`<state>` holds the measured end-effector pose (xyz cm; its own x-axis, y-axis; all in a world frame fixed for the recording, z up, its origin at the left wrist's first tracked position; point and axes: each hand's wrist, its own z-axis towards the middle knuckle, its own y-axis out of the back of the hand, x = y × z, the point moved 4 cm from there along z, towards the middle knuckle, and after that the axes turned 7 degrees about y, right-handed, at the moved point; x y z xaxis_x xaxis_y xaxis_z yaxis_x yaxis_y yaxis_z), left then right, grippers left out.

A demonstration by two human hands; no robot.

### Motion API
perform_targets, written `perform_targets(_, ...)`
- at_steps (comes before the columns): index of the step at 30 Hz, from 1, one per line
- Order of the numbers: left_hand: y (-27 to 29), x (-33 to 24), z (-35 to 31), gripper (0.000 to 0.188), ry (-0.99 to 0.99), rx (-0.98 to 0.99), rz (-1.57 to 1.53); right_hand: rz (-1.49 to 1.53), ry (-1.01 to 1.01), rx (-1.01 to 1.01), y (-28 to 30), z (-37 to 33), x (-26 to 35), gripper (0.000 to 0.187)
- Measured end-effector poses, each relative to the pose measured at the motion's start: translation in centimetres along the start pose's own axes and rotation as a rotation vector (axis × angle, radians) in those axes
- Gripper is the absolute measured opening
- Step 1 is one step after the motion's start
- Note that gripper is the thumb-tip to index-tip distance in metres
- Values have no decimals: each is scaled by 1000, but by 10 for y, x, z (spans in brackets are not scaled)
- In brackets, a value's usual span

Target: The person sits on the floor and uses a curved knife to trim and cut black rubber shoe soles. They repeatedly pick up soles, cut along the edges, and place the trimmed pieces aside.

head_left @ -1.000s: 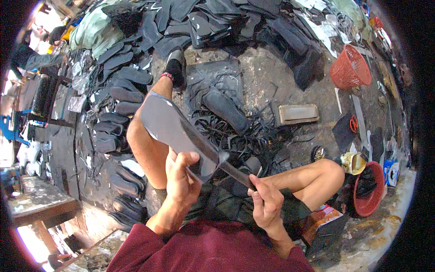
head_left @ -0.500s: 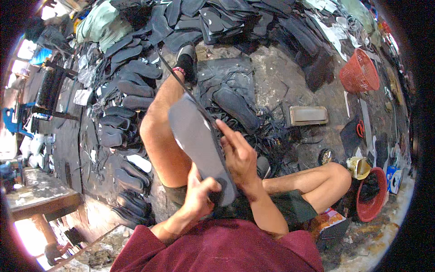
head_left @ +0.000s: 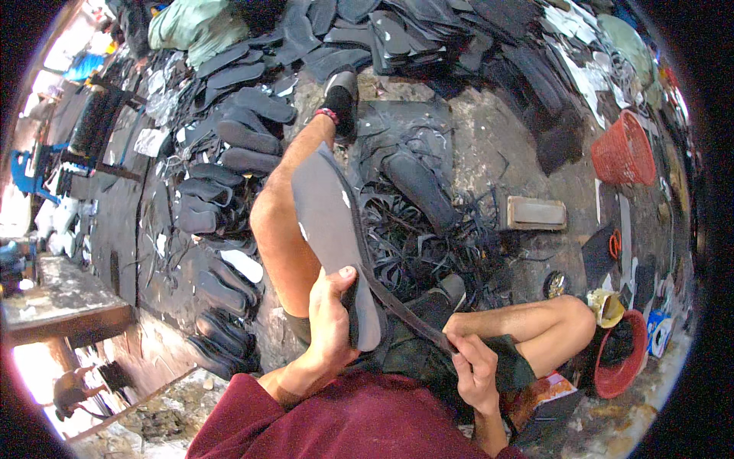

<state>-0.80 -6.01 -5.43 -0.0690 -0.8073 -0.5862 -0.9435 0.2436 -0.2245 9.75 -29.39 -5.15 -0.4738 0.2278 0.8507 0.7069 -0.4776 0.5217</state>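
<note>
My left hand point(head_left: 330, 320) grips the heel end of a grey shoe sole point(head_left: 327, 210), with the thumb across its face. The sole points away from me over my raised knee. A thin dark strip point(head_left: 409, 317) runs along the sole's right edge, then comes away from it toward me. My right hand point(head_left: 475, 372) pinches the near end of this strip, close to my right thigh. Beyond my hands, a loose dark sole point(head_left: 419, 187) lies on a black mat point(head_left: 417, 122), beside a tangle of thin black strips point(head_left: 394, 249).
Several dark soles lie in a pile point(head_left: 359, 38) at the back and in stacks point(head_left: 248, 138) on the left. At right are a pale rectangular block point(head_left: 537, 213), a red basket point(head_left: 623, 149), orange-handled scissors point(head_left: 615, 244) and a red tub point(head_left: 641, 336). A low table point(head_left: 65, 306) stands left.
My right hand has moved from the sole's edge back toward me and to the right, pulling the strip's end. My left thumb now lies flat on the sole.
</note>
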Motion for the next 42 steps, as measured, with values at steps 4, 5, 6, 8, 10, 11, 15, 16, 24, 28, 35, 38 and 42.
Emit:
perform_targets(4,-11,6,-4,33,-100,104,-11,17,39,-111,-31,44,-6,41)
perform_targets(5,-16,6,-5,34,-121,157,-39,95,43,-170,-43,59,-9,41)
perform_targets(6,-18,4,-7,34,-89,174,-61,62,44,-189,-52,75,-10,42)
perform_targets(8,-19,4,-6,37,-147,212,-56,21,59,-214,-57,103,-3,42)
perform_targets(10,-17,5,-4,41,-202,229,-30,7,82,-222,-53,128,6,44)
perform_targets(11,-15,8,-3,44,-226,229,-7,8,110,-215,-52,139,8,44)
perform_targets(15,6,21,10,53,-327,222,142,31,164,-122,-48,184,19,37)
perform_targets(16,4,22,9,55,-364,210,148,32,196,-123,-48,198,21,37)
perform_targets(24,13,-42,3,50,-312,313,62,309,80,-17,-40,134,54,42)
perform_targets(28,21,-51,-10,33,-129,453,58,209,168,-20,-32,86,36,46)
perform_targets(35,24,-40,-28,26,-83,494,283,-37,217,47,25,47,26,46)
perform_targets(38,16,-43,-42,27,-116,468,482,-44,165,345,44,65,33,36)
perform_targets(42,-2,-38,-55,25,-27,593,652,-95,178,311,54,88,60,47)
